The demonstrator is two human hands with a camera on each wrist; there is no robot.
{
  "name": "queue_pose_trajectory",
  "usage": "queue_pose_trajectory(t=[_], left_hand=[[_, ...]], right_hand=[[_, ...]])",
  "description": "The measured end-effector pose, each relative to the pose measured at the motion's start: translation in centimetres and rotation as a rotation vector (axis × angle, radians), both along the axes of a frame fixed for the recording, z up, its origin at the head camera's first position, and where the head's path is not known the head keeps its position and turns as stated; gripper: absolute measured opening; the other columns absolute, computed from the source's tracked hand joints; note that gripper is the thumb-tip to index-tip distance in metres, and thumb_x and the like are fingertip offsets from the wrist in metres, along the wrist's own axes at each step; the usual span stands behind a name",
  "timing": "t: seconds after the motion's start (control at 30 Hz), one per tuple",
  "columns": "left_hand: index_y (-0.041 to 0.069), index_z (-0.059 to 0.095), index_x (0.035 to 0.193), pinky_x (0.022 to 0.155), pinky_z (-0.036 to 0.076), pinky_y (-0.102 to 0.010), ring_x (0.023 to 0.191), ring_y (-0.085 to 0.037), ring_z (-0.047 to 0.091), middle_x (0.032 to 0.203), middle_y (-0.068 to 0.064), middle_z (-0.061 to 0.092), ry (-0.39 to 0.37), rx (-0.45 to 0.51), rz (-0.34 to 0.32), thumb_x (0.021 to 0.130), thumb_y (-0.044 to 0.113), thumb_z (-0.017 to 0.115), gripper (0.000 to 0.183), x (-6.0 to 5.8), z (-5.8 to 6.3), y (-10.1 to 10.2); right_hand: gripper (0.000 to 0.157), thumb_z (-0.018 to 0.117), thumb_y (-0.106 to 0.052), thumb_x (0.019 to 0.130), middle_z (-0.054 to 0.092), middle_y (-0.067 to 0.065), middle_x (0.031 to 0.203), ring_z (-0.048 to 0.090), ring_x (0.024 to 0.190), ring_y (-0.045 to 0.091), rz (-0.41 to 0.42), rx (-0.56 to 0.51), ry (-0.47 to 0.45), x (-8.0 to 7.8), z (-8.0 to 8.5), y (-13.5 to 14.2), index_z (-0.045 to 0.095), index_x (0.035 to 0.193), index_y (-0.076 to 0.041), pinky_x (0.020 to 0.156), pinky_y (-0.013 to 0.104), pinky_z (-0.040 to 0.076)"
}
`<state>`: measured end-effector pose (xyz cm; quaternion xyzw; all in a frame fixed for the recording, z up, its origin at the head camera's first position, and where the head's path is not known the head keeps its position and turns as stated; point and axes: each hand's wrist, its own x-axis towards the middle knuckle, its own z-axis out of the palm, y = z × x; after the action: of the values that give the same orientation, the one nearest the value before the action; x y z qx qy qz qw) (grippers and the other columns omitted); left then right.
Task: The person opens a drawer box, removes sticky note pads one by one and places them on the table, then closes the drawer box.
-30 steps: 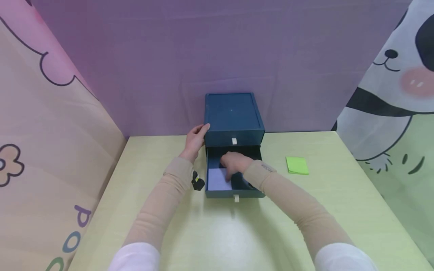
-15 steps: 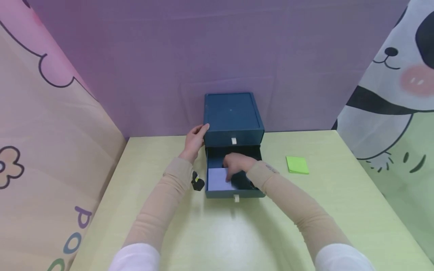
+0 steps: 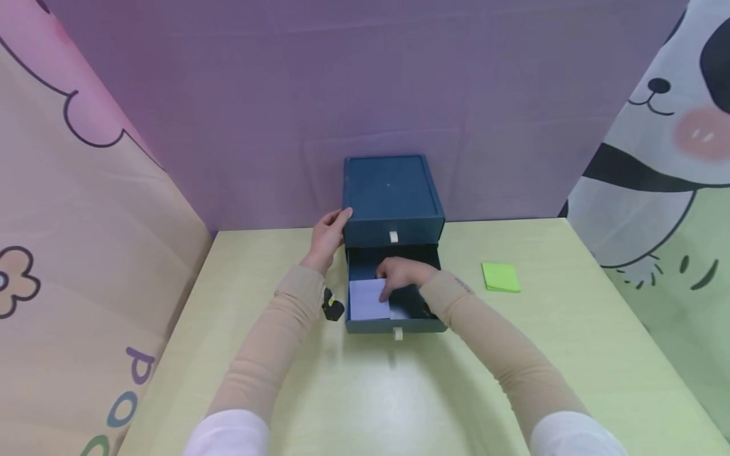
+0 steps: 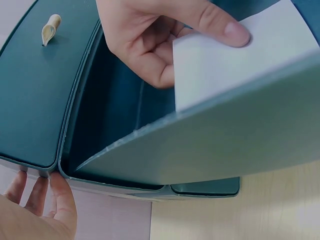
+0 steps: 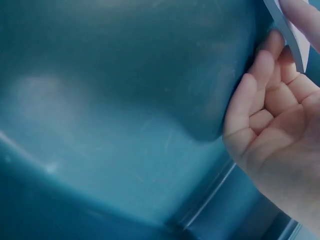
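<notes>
A dark blue two-drawer box [image 3: 390, 190] stands at the back of the table, its lower drawer [image 3: 371, 327] pulled out. My left hand [image 3: 326, 240] steadies the box's left side, fingertips against the wall near the upper drawer in the left wrist view. Inside the lower drawer my right hand [image 3: 402, 272] pinches a white paper pad [image 4: 220, 75], thumb on its top face and curled fingers beneath. The pad lies in the left part of the drawer. Its thickness shows at the edge in the right wrist view.
Right of the box, a bright green sticky-note pad [image 3: 501, 277] lies on the pale wooden table [image 3: 376, 399]. The upper drawer is closed, with a small pale pull tab [image 3: 394, 237]. Printed curtains hang behind and at both sides.
The white pad has risen slightly and shifted a little toward the back of the drawer. My right hand has moved slightly right. The left hand stays in place on the box.
</notes>
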<state>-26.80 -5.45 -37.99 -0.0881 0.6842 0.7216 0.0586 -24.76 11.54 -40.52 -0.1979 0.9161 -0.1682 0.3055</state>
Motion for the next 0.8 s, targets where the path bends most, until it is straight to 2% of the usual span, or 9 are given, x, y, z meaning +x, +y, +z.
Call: queue_pose_trajectory(t=[0.2, 0.4, 0.57, 0.8], left_hand=[[0.012, 0.047, 0.14, 0.104, 0.042, -0.039, 0.129, -0.023, 0.044, 0.143, -0.007, 0.045, -0.001, -0.004, -0.002, 0.091, 0.042, 0.06, 0.058, 0.1, 0.1, 0.0], [0.012, 0.046, 0.14, 0.104, 0.042, -0.039, 0.13, -0.023, 0.043, 0.143, -0.007, 0.045, 0.001, 0.005, -0.007, 0.091, 0.041, 0.06, 0.059, 0.0, 0.1, 0.0], [0.011, 0.046, 0.14, 0.104, 0.042, -0.039, 0.13, -0.023, 0.043, 0.143, -0.007, 0.045, 0.0, 0.007, -0.004, 0.091, 0.041, 0.06, 0.059, 0.0, 0.1, 0.0], [0.011, 0.047, 0.14, 0.104, 0.042, -0.039, 0.129, -0.023, 0.044, 0.143, -0.008, 0.045, -0.002, 0.001, 0.002, 0.091, 0.041, 0.06, 0.058, -0.1, 0.0, 0.0]], right_hand=[[0.021, 0.076, -0.018, 0.079, 0.049, -0.002, 0.07, 0.044, 0.066, 0.013, -0.034, -0.014, -0.034, -0.1, 0.0, 0.1, 0.058, 0.07, -0.013, 0.06, 0.025, 0.037], [0.016, 0.074, -0.021, 0.08, 0.055, -0.002, 0.07, 0.05, 0.07, 0.015, -0.161, -0.05, -0.088, -0.1, 0.1, 0.3, 0.064, 0.071, -0.012, 0.068, 0.028, 0.043], [0.013, 0.074, -0.023, 0.08, 0.061, -0.002, 0.078, 0.053, 0.078, 0.016, -0.238, -0.095, -0.127, -0.3, 0.0, 0.6, 0.07, 0.078, -0.011, 0.079, 0.032, 0.047], [0.017, 0.071, -0.023, 0.081, 0.064, 0.002, 0.094, 0.056, 0.088, 0.017, -0.261, -0.166, -0.171, -0.6, -0.1, 1.1, 0.07, 0.088, -0.007, 0.089, 0.034, 0.049]])
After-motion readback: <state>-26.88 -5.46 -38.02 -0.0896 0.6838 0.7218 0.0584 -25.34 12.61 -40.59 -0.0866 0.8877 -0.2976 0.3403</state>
